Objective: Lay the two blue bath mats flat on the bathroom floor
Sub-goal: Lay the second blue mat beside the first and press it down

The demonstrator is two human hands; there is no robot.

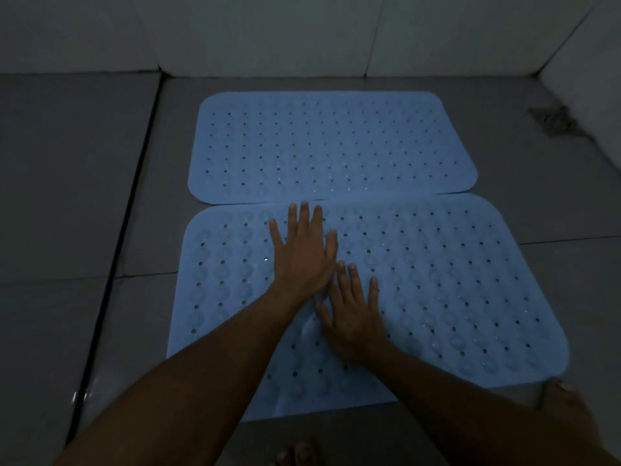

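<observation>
Two light blue bath mats with rows of small holes lie on the grey tiled floor. The far mat point(331, 146) lies flat near the back wall. The near mat point(453, 280) lies just in front of it, their long edges touching or slightly overlapping. My left hand point(302, 253) rests palm down on the near mat's upper middle, fingers spread. My right hand point(353, 314) presses flat on the same mat just below and to the right, its fingers partly under my left wrist. Neither hand holds anything.
White tiled walls point(268, 31) close off the back and right. A floor drain point(551, 121) sits at the right near the wall. A dark groove point(134, 196) runs along the floor at the left. My bare toes point(561, 395) touch the near mat's right corner; more toes point(299, 454) show at the bottom.
</observation>
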